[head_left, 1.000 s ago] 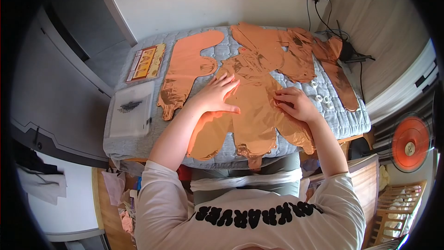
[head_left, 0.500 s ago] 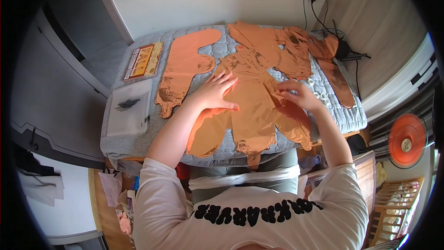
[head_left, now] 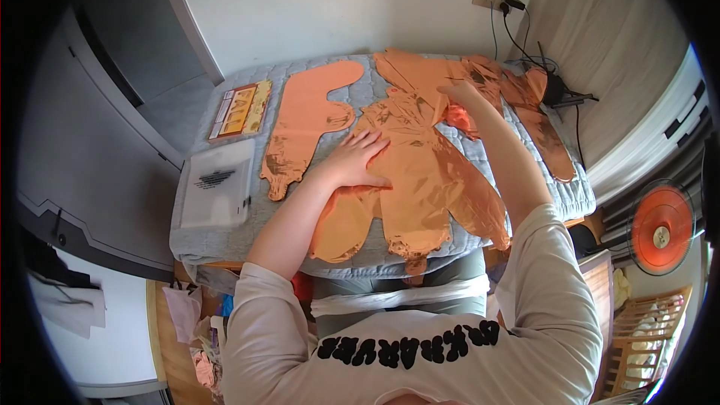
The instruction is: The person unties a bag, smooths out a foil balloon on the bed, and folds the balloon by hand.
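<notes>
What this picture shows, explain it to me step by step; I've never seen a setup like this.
There is no machine here: two bare hands are at work. The view comes from a camera worn on the person's head, looking forward and down, so the white shirt and arms show at the bottom.

On a grey quilted cover lie shiny, copper-orange, foil-like pieces: a large middle piece, a curved piece to its left, and more behind it and to the right. A flat, see-through case and a printed packet lie at the far left.

The left hand rests spread on the middle piece. The right hand reaches over the foil farther back; whether its fingers pinch any is hard to tell.
</notes>
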A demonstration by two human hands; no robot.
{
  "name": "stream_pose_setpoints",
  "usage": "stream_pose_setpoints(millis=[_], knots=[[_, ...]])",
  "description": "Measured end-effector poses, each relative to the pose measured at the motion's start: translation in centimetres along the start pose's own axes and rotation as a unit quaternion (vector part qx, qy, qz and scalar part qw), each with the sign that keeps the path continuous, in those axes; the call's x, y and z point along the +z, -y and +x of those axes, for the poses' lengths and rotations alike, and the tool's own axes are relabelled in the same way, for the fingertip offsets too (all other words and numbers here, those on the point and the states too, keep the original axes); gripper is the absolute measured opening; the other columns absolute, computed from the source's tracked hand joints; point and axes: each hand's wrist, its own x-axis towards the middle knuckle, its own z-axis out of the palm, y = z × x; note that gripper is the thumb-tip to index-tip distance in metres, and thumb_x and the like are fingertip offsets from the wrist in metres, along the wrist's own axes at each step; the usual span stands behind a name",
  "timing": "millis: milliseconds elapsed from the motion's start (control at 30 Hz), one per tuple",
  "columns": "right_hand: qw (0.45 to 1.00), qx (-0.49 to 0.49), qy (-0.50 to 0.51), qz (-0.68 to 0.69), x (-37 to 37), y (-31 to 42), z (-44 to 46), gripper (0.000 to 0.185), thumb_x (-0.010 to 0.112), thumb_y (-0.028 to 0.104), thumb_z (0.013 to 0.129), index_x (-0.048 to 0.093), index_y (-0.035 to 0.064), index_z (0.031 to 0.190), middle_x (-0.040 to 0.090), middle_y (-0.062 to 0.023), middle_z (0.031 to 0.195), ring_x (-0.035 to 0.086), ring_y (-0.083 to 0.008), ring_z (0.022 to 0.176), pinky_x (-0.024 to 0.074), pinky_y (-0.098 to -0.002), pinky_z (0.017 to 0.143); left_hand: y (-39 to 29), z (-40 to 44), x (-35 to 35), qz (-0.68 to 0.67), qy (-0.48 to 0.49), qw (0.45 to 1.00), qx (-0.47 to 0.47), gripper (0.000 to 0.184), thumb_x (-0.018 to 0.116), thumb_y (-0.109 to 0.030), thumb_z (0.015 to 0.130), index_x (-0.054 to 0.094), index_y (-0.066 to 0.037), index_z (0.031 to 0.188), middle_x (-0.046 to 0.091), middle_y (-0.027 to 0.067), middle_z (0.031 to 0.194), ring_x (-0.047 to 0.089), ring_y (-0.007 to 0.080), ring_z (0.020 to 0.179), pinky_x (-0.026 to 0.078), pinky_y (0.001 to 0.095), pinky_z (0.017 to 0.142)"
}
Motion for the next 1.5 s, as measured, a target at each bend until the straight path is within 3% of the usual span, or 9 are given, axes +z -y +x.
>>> stream_pose_setpoints(millis=[300,567,633,767,900,1133,1233,1367,1500], knots=[[0.986,0.155,0.016,0.052,1.8,0.3,1.8,0.03,0.084,0.025,0.081,0.071,-0.0001,0.092,0.069,-0.0062,0.08,0.063,-0.017,0.059,0.0519,-0.0308,0.054,-0.1,0.0,-0.1,-0.007,-0.004,1.0,0.002,0.113,0.073,-0.074,0.076,0.031,-0.014,0.162,0.025,0.0192,0.168,0.018,0.0357,0.157,0.013,0.0497,0.129],[0.956,0.118,-0.003,0.267,5.1,2.8,-1.3,0.024,0.08,0.015,0.084,0.068,0.0004,0.098,0.068,-0.0074,0.084,0.066,-0.0168,0.068,0.0535,-0.0306,0.056,0.6,0.2,0.8,-0.015,-0.032,0.999,0.011,0.115,0.072,-0.078,0.072,0.037,-0.013,0.159,0.029,0.0185,0.167,0.022,0.0374,0.156,0.016,0.0522,0.127],[0.962,0.107,0.041,0.248,5.4,3.0,-1.3,0.057,0.08,0.017,0.084,0.057,0.0023,0.134,0.071,-0.0095,0.1,0.069,-0.0188,0.08,0.0553,-0.0337,0.064,0.6,0.3,0.9,-0.013,-0.031,0.999,0.011,0.115,0.072,-0.078,0.072,0.037,-0.013,0.159,0.029,0.0181,0.167,0.022,0.0372,0.156,0.016,0.0522,0.127],[0.999,-0.039,0.007,0.008,7.6,4.8,-5.0,0.091,0.081,0.034,0.083,0.037,0.0037,0.156,0.071,-0.0182,0.12,0.07,-0.0267,0.106,0.0541,-0.0364,0.091,0.6,0.3,0.9,-0.012,-0.035,0.999,0.01,0.115,0.072,-0.079,0.072,0.037,-0.013,0.159,0.029,0.0182,0.167,0.022,0.0368,0.156,0.015,0.052,0.127],[0.983,-0.173,0.052,0.012,8.7,4.5,-6.8,0.074,0.076,0.032,0.094,0.043,0.0059,0.155,0.07,-0.0158,0.122,0.067,-0.0236,0.115,0.0514,-0.0343,0.099,0.3,0.1,0.5,-0.006,-0.015,1.0,0.006,0.111,0.071,-0.075,0.077,0.034,-0.013,0.161,0.027,0.0202,0.167,0.019,0.0367,0.157,0.013,0.0496,0.128],[0.969,-0.144,0.008,0.2,6.5,-0.5,-4.0,0.045,0.071,0.025,0.096,0.062,0.0035,0.135,0.071,-0.012,0.118,0.07,-0.0227,0.103,0.0558,-0.0375,0.088,1.0,0.4,1.4,-0.011,-0.032,0.999,0.016,0.115,0.068,-0.082,0.073,0.035,-0.013,0.16,0.026,0.0174,0.168,0.019,0.0349,0.157,0.014,0.051,0.127],[0.995,-0.071,-0.064,-0.038,3.4,-0.5,-5.9,0.045,0.064,0.039,0.098,0.067,0.0007,0.122,0.072,-0.0217,0.114,0.069,-0.0365,0.107,0.054,-0.0436,0.091,0.9,0.3,1.3,-0.013,-0.025,0.999,0.014,0.116,0.068,-0.082,0.073,0.035,-0.014,0.16,0.025,0.017,0.169,0.017,0.034,0.158,0.014,0.051,0.128],[0.904,-0.004,0.088,-0.418,-1.0,0.3,-14.2,0.059,0.058,0.056,0.096,0.072,0.0009,0.111,0.073,-0.0253,0.104,0.071,-0.0409,0.099,0.0556,-0.0487,0.085,1.1,0.4,1.5,-0.016,-0.029,0.999,0.011,0.115,0.067,-0.082,0.074,0.034,-0.014,0.161,0.024,0.0169,0.169,0.016,0.0335,0.158,0.013,0.0509,0.128],[0.923,0.106,0.133,-0.346,-4.1,0.3,-19.5,0.048,0.067,0.045,0.095,0.07,-0.0019,0.103,0.074,-0.0148,0.083,0.073,-0.0285,0.079,0.056,-0.0382,0.071,1.0,0.3,1.3,-0.015,-0.03,0.999,0.014,0.111,0.068,-0.078,0.077,0.033,-0.015,0.162,0.023,0.0179,0.169,0.016,0.0341,0.158,0.012,0.0492,0.128]])
